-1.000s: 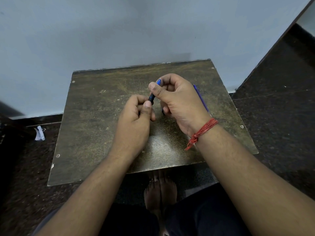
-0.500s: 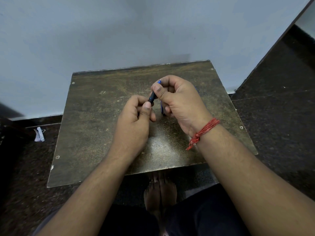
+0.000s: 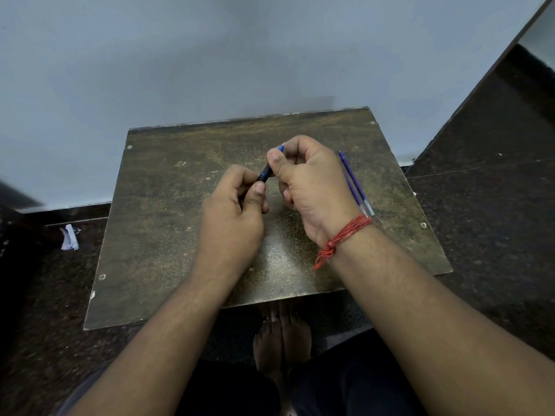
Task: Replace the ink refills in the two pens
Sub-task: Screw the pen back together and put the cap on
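A: What's the biggest thing here?

B: The counter [image 3: 168, 235], a worn brown board set against a pale wall [image 3: 210, 55], with dark floor [image 3: 480, 205] around it. A scrap of white paper [image 3: 69, 238] lies on the floor to its left.

A: And the pen?

B: A dark pen [image 3: 265, 175] with a blue front end is held above the middle of the counter, tilted, its fine tip up and away from the person. Only a short stretch shows between the two hands.

A: Anything else blue?

B: Two thin blue refills [image 3: 356, 184] lie side by side on the counter just right of the right hand, running diagonally; their near ends pass behind the wrist, which wears a red thread [image 3: 345, 235].

A: What differs from half a second ago?

B: Those refills were hidden behind the right hand then; now they show. The hands sit almost as they did.

A: The fingers?

B: The left hand [image 3: 232, 217] is curled closed round the pen's lower part, thumb pressed at the barrel. The right hand [image 3: 312, 181] is also curled, thumb and forefinger pinching the pen near its tip.
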